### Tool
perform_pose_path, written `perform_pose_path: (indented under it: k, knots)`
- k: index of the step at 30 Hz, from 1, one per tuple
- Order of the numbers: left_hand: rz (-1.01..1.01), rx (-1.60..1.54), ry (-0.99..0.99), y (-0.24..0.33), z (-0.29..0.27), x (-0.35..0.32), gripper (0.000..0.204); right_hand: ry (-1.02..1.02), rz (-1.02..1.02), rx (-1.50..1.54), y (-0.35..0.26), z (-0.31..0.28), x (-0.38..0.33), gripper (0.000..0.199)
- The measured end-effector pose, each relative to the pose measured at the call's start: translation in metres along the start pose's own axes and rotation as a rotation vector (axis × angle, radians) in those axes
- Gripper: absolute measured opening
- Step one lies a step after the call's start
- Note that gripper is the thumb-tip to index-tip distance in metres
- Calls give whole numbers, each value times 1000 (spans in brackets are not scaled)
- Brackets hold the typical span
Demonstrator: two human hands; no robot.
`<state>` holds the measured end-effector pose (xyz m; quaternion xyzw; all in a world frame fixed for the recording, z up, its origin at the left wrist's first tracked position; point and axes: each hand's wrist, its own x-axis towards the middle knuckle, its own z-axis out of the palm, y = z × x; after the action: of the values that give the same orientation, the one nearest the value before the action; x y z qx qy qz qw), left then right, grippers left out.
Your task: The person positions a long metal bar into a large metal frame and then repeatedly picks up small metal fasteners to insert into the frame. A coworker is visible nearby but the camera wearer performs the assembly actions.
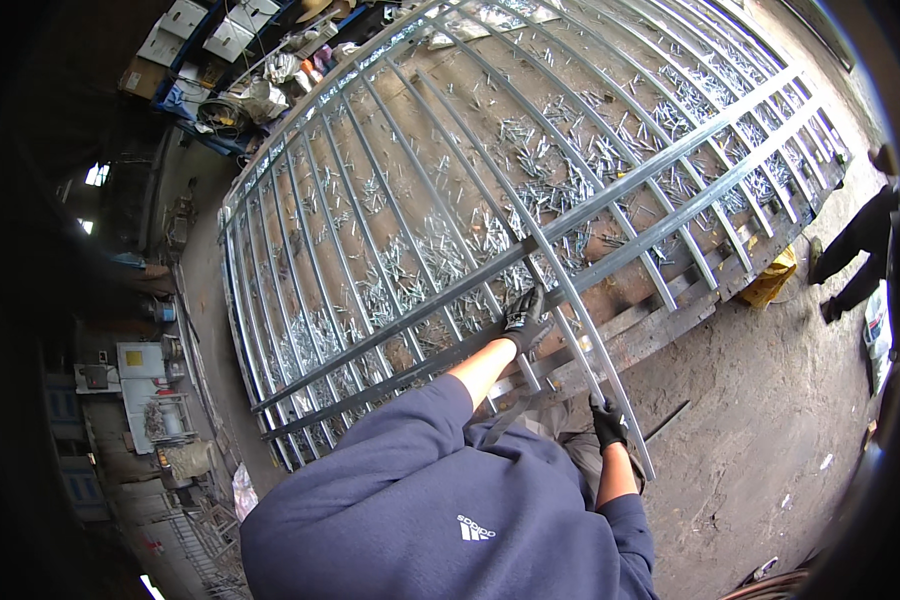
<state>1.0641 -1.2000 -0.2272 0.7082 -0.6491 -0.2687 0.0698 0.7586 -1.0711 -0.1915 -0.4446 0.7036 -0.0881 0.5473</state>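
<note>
A large frame of slim grey metal bars lies on a wide work table (610, 238), with two long rails crossing the bars near its front edge. My left hand (526, 322), in a dark glove, is at the nearer rail (660, 232), its fingers curled around a bar between the two rails; the fingertips are partly hidden. Lower right, my right hand (608, 424), in a black glove, is closed on the near end of a metal bar (597, 350) that juts past the table edge toward me. Beside that hand, a thin dark rod (668, 420) sticks out.
Heaps of loose shiny nails or screws (535, 150) cover the table between the bars. A yellow bag (772, 278) lies beyond its right corner, near another person's dark-clothed legs (860, 250). Boxes (232, 40) and cluttered shelving stand far left. Hoses or cables (775, 586) lie bottom right.
</note>
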Motion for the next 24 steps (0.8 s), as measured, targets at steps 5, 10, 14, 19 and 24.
perform_pose_path:
  k: [5,10,14,19,24]
  knots:
    - [-42,16,-19,-1,0,-1,95,-14,37,5,10,0,1,54]
    - [-41,-61,-39,-1,-1,0,102,31,38,11,-7,29,29,58]
    - [-43,-13,-93,-4,-2,4,102,-51,-7,-86,-56,47,60,62]
    - [-49,-176,-87,-11,4,8,106,28,-298,-302,-79,10,5,51]
    - [-32,-426,-152,-14,10,17,105,478,-783,-189,-54,-61,-76,29]
